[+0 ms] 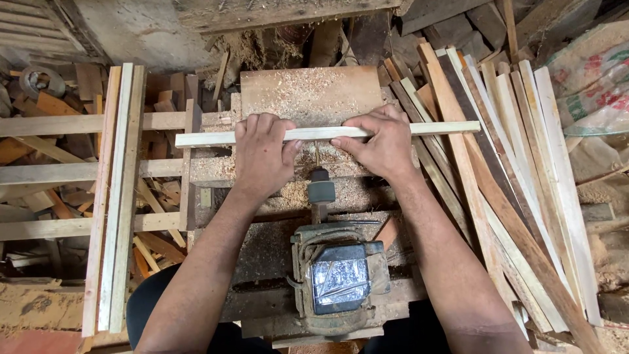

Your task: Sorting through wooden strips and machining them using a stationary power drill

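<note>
Sawdusty bench point(311, 92): wood strip point(327, 133) under both hands.

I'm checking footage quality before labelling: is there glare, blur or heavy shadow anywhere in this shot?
Head view: light is soft and even; the hands, left and right, and the slat they press are sharp. The only glare is on the motor's shiny plate. Deep shadow lies under the bench, top centre. The straight strips at right fan slightly from wide-angle distortion.

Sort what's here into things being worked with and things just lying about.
In use: left hand, right hand, wooden strip, drill bit, motor.
Lying about: stacked slats, upright slats, wood scraps, sacks.
</note>
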